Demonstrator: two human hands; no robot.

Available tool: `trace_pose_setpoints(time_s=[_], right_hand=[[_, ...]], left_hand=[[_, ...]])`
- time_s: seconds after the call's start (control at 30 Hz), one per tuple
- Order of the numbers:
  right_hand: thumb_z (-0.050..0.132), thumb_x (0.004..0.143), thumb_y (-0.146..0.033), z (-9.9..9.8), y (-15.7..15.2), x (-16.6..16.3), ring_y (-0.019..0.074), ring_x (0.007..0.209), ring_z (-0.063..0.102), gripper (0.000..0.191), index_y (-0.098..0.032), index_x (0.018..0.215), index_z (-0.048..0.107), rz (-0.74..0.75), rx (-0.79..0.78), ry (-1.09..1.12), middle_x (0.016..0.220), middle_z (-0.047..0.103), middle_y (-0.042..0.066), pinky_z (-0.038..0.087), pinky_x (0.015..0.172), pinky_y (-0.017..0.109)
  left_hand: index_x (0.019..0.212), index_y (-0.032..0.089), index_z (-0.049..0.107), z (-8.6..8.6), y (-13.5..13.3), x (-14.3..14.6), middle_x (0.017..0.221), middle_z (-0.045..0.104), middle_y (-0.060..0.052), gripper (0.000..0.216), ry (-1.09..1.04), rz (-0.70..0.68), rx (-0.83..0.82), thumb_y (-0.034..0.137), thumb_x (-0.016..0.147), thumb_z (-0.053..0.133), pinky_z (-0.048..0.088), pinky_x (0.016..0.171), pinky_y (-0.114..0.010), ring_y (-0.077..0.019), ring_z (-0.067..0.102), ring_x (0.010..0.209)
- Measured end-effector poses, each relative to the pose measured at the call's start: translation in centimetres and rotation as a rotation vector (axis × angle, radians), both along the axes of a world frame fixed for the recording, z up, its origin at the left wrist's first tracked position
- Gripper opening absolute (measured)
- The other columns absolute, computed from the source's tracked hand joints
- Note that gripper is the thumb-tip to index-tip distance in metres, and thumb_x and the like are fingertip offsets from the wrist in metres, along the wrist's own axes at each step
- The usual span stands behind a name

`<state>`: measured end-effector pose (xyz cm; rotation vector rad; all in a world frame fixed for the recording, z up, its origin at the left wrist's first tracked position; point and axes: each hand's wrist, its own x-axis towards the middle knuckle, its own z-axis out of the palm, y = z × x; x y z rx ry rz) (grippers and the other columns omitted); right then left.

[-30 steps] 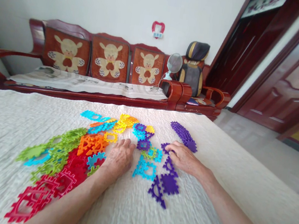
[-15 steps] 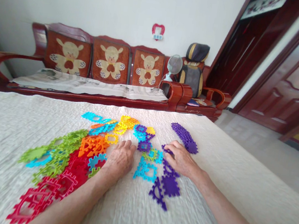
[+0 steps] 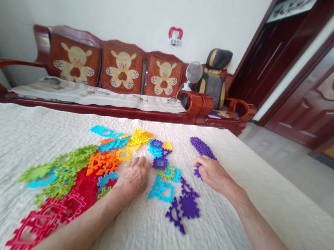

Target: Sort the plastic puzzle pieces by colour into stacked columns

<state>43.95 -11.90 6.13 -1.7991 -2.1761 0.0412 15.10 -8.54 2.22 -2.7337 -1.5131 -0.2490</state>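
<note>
My right hand [image 3: 214,174] pinches a purple interlocking plastic tile [image 3: 198,171], partly hidden by the fingers. Just beyond it lies a row of overlapping purple tiles [image 3: 202,147]. Nearer to me are loose purple tiles [image 3: 190,207], with a triangular one among them. My left hand [image 3: 137,174] rests palm down on the cloth, fingers slightly bent and apart, holding nothing that shows. Close by its fingertips are a yellow frame tile [image 3: 123,155] and a purple square tile [image 3: 160,164]. Blue tiles [image 3: 166,192] lie between both hands.
Overlapping red [image 3: 78,199], orange [image 3: 104,164] and green tiles [image 3: 81,154] spread to the left on the pale tablecloth [image 3: 216,238]. Yellow tiles [image 3: 140,137] sit farther back. Beyond the table stands a wooden sofa [image 3: 200,105] with bear-patterned cushions [image 3: 121,70] and a small fan [image 3: 194,72].
My right hand has moved right and a little away from the loose purple tiles, carrying one purple tile towards the row. My left hand has stayed in place.
</note>
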Motion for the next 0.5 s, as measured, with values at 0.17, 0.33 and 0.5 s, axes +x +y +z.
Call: trace_pose_setpoints(time_s=[0.17,0.33,0.5], right_hand=[[0.038,0.078,-0.004,-1.0,-0.2,-0.3,0.0166,0.086,0.061,0.033,-0.019,0.087,0.066,0.097,-0.089,-0.042,0.089,0.064,0.005,0.043,0.082,0.026],[0.045,0.083,-0.014,-1.5,-0.3,-1.5,0.0221,0.108,0.056,0.035,-0.013,0.115,0.061,0.049,-0.039,-0.028,0.115,0.060,0.014,0.040,0.096,0.032],[0.056,0.083,-0.038,-0.5,-1.0,-2.5,0.0285,0.097,0.060,0.043,-0.010,0.115,0.059,-0.279,-0.186,-0.159,0.109,0.058,0.019,0.044,0.085,0.037]], left_hand=[[0.113,0.018,0.060,-0.2,0.1,0.0,0.110,0.057,-0.011,0.035,-0.009,0.004,0.035,0.012,0.090,0.035,0.043,0.092,-0.039,-0.0251,0.052,0.104],[0.114,0.017,0.060,-0.1,0.0,0.0,0.109,0.057,-0.011,0.035,0.000,0.016,0.013,0.011,0.090,0.035,0.042,0.092,-0.039,-0.0242,0.053,0.104],[0.111,0.017,0.060,0.4,-0.2,0.0,0.111,0.057,-0.011,0.033,0.017,0.013,0.001,0.011,0.089,0.037,0.043,0.092,-0.038,-0.0240,0.052,0.106]])
